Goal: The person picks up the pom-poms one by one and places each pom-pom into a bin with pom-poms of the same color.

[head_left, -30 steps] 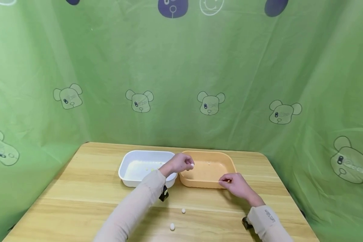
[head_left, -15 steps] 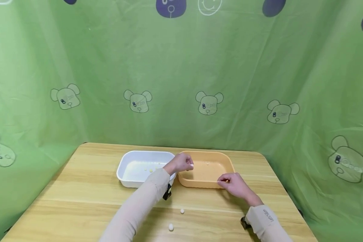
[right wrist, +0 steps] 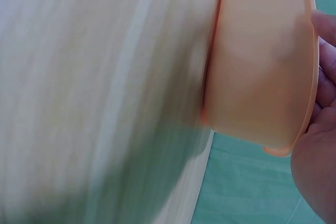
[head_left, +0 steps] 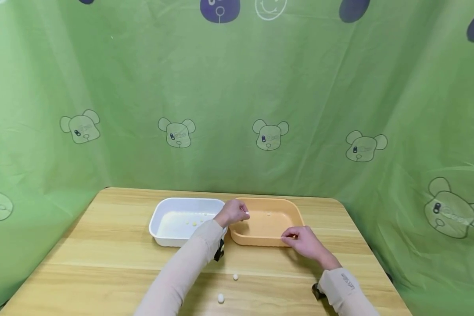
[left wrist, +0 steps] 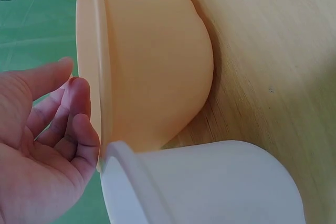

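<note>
In the head view my left hand [head_left: 233, 212] is over the left part of an orange plastic tub [head_left: 256, 241], its thumb and forefinger pinching a small white ball [head_left: 247, 213]. The left wrist view has the thumb [left wrist: 55, 74] and forefinger tips together, mostly hiding the ball. My right hand [head_left: 306, 241] grips the tub's near right rim, thumb [right wrist: 324, 24] outside and fingers inside. One tiny pale piece [head_left: 268, 214] lies in the orange tub. Left of it, a white plastic tub [head_left: 170, 241] holds several small white and yellow pieces [head_left: 195, 224], partly behind my left arm.
Two white balls lie on the wooden table [head_left: 102, 272] in front of the tubs: a smaller one [head_left: 235, 277] and a larger one [head_left: 220, 298] nearer me. The tubs stand side by side near the table's far edge. A green printed curtain [head_left: 221, 166] surrounds the table.
The whole head view has shifted slightly, with everything a little further left. Both hands keep nearly the same place at the orange tub, the white ball still pinched in the left.
</note>
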A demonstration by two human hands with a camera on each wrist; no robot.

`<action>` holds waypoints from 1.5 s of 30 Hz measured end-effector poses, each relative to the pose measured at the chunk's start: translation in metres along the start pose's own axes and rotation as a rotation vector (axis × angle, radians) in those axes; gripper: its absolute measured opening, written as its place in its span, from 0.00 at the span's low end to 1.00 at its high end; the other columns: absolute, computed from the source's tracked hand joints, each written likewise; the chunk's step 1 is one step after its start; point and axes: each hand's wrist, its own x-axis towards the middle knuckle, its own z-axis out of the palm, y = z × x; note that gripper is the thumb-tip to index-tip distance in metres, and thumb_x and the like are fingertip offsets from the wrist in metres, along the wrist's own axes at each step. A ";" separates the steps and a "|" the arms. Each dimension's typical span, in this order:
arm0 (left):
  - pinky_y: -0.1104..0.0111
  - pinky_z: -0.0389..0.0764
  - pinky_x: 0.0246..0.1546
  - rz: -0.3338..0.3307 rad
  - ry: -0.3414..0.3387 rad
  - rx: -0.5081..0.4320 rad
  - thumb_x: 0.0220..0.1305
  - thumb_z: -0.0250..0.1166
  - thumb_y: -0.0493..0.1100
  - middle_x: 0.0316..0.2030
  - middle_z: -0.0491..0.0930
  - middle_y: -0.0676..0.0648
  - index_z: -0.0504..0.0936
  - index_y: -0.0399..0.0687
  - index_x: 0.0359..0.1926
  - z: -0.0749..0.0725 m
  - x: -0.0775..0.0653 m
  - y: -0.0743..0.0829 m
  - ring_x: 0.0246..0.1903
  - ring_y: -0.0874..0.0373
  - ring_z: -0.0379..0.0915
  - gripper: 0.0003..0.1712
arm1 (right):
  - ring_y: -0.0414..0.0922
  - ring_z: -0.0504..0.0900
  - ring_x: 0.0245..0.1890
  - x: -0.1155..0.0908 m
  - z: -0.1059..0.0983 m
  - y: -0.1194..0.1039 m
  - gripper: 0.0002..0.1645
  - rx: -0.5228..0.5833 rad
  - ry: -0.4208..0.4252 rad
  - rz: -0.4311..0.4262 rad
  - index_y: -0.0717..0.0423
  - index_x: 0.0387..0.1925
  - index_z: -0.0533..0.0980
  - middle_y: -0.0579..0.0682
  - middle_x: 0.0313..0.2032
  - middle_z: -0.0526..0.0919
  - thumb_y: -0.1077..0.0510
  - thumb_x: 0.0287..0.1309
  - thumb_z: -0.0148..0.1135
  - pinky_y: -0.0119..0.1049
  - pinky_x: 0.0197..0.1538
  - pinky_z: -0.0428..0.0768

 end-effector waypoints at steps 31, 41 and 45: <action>0.72 0.76 0.35 0.312 -0.229 -0.115 0.59 0.65 0.34 0.28 0.81 0.53 0.82 0.39 0.35 -0.045 -0.093 -0.010 0.29 0.66 0.75 0.03 | 0.36 0.77 0.30 -0.002 0.001 0.000 0.03 0.002 0.009 0.037 0.44 0.28 0.82 0.36 0.29 0.82 0.56 0.56 0.66 0.33 0.36 0.76; 0.76 0.76 0.37 0.375 -0.470 -0.120 0.58 0.66 0.35 0.29 0.80 0.59 0.82 0.38 0.37 -0.034 -0.129 -0.025 0.30 0.71 0.74 0.06 | 0.35 0.77 0.30 0.000 0.002 0.000 0.03 -0.010 0.017 0.030 0.44 0.29 0.82 0.36 0.29 0.82 0.56 0.56 0.66 0.33 0.36 0.76; 0.75 0.76 0.37 0.372 -0.537 -0.132 0.56 0.67 0.33 0.30 0.81 0.57 0.81 0.36 0.39 -0.031 -0.137 -0.034 0.30 0.70 0.75 0.08 | 0.36 0.76 0.29 0.001 0.002 -0.001 0.02 -0.008 0.015 0.020 0.45 0.29 0.83 0.37 0.29 0.82 0.56 0.56 0.66 0.33 0.35 0.76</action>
